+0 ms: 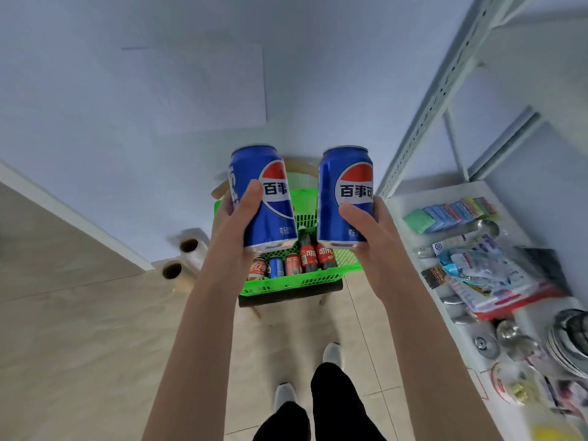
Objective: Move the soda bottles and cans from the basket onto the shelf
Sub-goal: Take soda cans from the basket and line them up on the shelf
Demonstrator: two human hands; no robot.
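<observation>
My left hand (pixel 237 224) grips a blue soda can (pixel 270 214) upright, and my right hand (pixel 366 230) grips a second blue soda can (pixel 337 218). Both cans are raised side by side above the green basket (pixel 286 283), which sits on a wooden chair. Inside the basket lie a red can (pixel 257 268), a blue can (pixel 276 267), another red can (pixel 293 264) and two dark bottles with red labels (pixel 308 253). The white metal shelf (pixel 451 90) stands to the right of my hands.
The lower shelf board (pixel 413 202) holds coloured sponges (pixel 451 211), packets (pixel 490 275) and metal kitchenware (pixel 509 342). Two rolls of plastic film (pixel 181 256) lean in the wall corner at the left. My feet (pixel 331 354) stand on the tiled floor before the chair.
</observation>
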